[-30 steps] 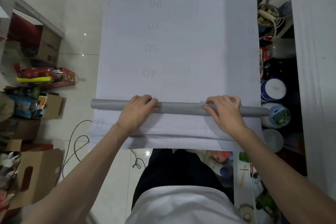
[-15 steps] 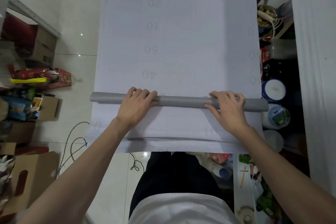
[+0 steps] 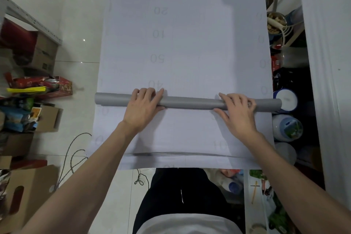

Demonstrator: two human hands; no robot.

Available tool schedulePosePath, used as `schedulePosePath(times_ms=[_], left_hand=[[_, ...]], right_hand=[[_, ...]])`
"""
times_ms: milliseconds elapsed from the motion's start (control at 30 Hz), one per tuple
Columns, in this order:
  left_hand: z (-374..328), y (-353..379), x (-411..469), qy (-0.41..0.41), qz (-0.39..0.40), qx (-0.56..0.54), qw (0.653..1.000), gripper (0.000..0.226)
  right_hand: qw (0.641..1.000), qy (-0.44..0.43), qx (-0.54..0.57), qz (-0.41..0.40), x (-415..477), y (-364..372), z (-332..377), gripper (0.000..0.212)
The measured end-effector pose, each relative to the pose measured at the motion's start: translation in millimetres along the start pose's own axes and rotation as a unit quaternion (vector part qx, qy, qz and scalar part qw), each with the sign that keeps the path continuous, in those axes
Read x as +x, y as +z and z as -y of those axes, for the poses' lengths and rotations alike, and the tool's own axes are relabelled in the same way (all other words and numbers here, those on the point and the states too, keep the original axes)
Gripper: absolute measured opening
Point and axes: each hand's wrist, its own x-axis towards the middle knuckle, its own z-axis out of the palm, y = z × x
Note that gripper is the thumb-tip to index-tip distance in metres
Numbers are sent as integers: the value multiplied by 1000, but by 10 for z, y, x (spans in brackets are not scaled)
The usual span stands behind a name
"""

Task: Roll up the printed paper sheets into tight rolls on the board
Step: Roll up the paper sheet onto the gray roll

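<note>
Fingers (image 3: 146, 93) of left hand (image 3: 141, 112), right hand (image 3: 239, 112) wrap roll (image 3: 190, 103) — white sheet (image 3: 190, 43), tiled floor (image 3: 81, 24).

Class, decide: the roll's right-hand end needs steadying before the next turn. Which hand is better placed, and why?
Right hand: it grips the grey roll near that end; the left hand sits left of centre.

To my left, a glossy white tile floor (image 3: 81, 24) reflects small points of light. A grey metal shelf (image 3: 28, 18) stands over cardboard boxes (image 3: 45, 51). A thin cable (image 3: 74, 154) loops across the tiles. To my right, lidded jars (image 3: 286, 127) stand beside a white panel (image 3: 326, 62).
</note>
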Motion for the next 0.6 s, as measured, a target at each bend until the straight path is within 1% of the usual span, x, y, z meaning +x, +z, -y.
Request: schedulePosePath(times_ms=[133, 233, 267, 300, 333, 400, 433, 467, 533, 600], left_hand=[[80, -77, 105, 24, -14, -24, 999, 34], [71, -33, 98, 27, -8, -28, 999, 30], [57, -3, 87, 20, -15, -32, 999, 28], [37, 21, 73, 10, -21, -33, 999, 28], [14, 34, 63, -3, -22, -31, 999, 32], [-16, 37, 59, -19, -5, -16, 1000, 46], [-18, 28, 67, -18, 0, -7, 1000, 51], [-12, 23, 79, -14, 1, -4, 1000, 52], [20, -2, 111, -5, -10, -13, 1000, 42], [59, -52, 164, 1, -29, -19, 999, 35]], right_hand=[[998, 27, 61, -17, 79, -71, -19, 40], [998, 0, 36, -50, 77, -29, -2, 42], [998, -1, 28, -58, 69, -2, 2, 39], [998, 1, 27, -52, 60, 17, 7, 36], [999, 4, 23, -37, 55, 31, 14, 39], [1000, 4, 11, 1, 51, 46, 20, 55], [1000, 3, 7, 7, 54, 36, 25, 56], [1000, 1, 2, 1, 58, 26, 22, 53], [1000, -1, -4, -28, 74, -1, -9, 46], [999, 3, 9, -35, 110, -55, -21, 43]])
